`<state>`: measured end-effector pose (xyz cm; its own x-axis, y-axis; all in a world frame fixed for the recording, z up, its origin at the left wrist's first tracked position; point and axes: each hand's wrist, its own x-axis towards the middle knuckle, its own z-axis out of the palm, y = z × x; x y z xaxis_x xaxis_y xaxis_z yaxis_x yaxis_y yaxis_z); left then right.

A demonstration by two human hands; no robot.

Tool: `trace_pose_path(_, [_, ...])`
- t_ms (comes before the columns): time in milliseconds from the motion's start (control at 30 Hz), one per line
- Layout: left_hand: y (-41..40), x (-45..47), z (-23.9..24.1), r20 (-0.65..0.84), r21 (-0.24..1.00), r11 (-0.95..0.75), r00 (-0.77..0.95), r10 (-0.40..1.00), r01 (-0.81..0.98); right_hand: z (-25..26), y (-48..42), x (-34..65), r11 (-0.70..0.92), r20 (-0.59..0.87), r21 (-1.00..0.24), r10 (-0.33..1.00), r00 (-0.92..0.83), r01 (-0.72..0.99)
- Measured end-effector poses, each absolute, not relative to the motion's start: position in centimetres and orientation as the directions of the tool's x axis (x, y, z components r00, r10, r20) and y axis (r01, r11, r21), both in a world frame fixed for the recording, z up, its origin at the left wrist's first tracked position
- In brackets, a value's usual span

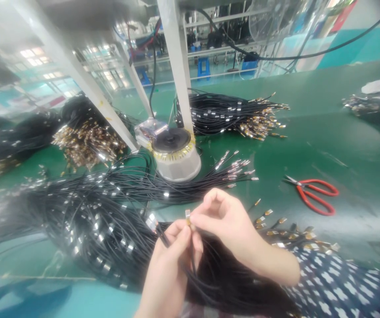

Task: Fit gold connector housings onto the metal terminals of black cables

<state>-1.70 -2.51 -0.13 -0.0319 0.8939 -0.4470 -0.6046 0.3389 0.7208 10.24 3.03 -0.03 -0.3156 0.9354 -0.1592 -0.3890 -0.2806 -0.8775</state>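
Note:
My left hand (173,260) is closed around a black cable, pinching it between thumb and forefinger just below its metal end connector (188,215). Thumb and forefinger of my right hand (228,221) meet at the same connector from the right side. A second cable end with a silvery tip (150,221) sticks out to the left of my left hand. Beneath both hands spreads a large bundle of black cables (84,221) with shiny metal ends. More brass-coloured cable ends (286,232) show beside my right forearm.
Red-handled cutters (316,194) lie on the green table (325,150) at right. A round white tape dispenser (176,163) with a black top and yellow strips stands behind the hands. Further cable bundles (216,115) lie behind it. White frame posts (176,62) rise from the table.

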Motion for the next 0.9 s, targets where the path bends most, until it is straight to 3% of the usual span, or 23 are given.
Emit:
trace_pose_path(133, [-2.4,-1.5,0.0,-0.434,0.749,0.323,-0.058,0.899,-0.579,0.0,2.9,10.1,-0.231,-0.129,-0.906,0.949,-0.287,-0.356])
trace_pose_path(300, [-2.5,-1.9,-0.2,-0.400,0.793,0.295,-0.091,0.912,-0.533,0.7,2.8,10.6,-0.126,-0.069,-0.972,0.960,-0.272,-0.198])
trace_pose_path(533, [-2.6,-2.5,-0.4,-0.334,0.820,0.295,0.010,0.943,-0.491,0.8,3.8,11.5,-0.305,-0.166,-0.927,0.857,-0.488,-0.219])
trace_pose_path(900, [-1.5,-3.6,-2.3,-0.240,0.772,0.381,0.321,0.916,-0.509,-0.2,4.8,11.4,-0.462,-0.094,-0.801,0.725,-0.682,-0.381])
